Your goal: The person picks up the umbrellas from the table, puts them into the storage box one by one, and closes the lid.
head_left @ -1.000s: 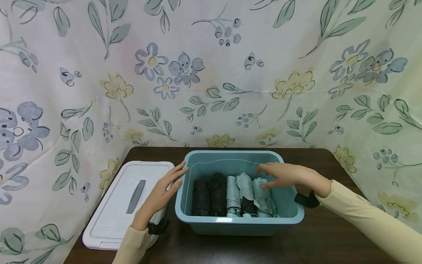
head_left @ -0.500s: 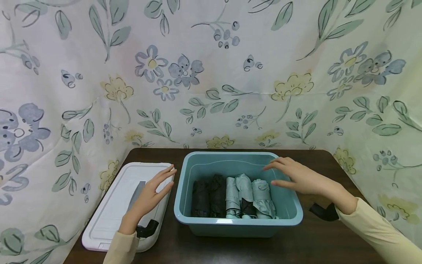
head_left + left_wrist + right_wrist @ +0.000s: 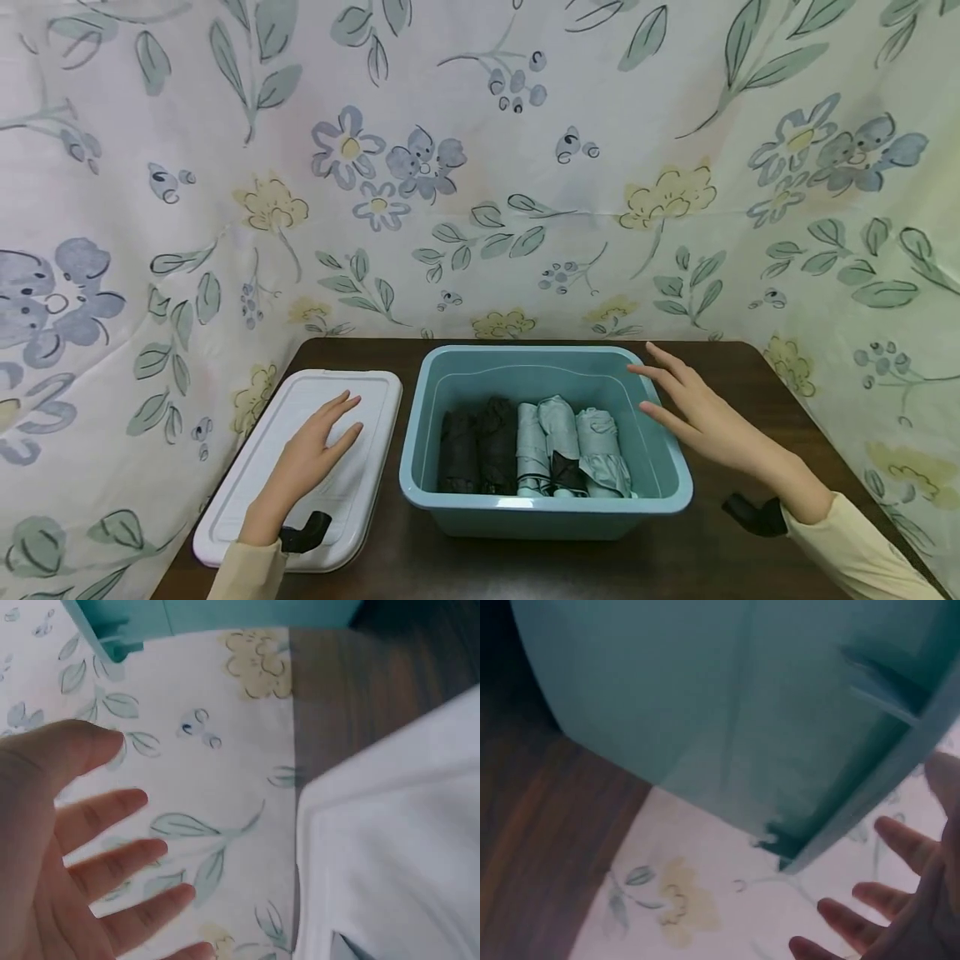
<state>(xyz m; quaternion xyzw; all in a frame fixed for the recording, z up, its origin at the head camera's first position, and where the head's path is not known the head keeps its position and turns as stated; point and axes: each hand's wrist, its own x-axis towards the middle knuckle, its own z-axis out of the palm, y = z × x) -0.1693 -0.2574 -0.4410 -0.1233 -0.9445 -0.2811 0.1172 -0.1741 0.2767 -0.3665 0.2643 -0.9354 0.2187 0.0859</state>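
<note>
A blue-green plastic bin (image 3: 547, 502) stands on the dark wooden table. Inside it, side by side, lie two black rolled bundles (image 3: 459, 454) and three pale blue rolled bundles (image 3: 600, 437), which look like folded umbrellas. My left hand (image 3: 300, 462) hovers over a white lid (image 3: 247, 500) to the left of the bin, fingers spread and holding nothing. At the bin's right rim is my right hand (image 3: 701, 417), its fingers extended and holding nothing. In the right wrist view these fingers (image 3: 847, 922) appear apart from the bin's outer wall (image 3: 667, 690).
The white lid lies flat on the table, with a grey strip that my left hand hides in the head view. A floral cloth (image 3: 480, 167) hangs behind and along both sides. Dark tabletop (image 3: 525, 571) shows in front of the bin.
My left hand has moved left, from the bin's left rim to over the lid. My right hand has drawn back right, from above the pale bundles to the right rim. The bundles have stayed put.
</note>
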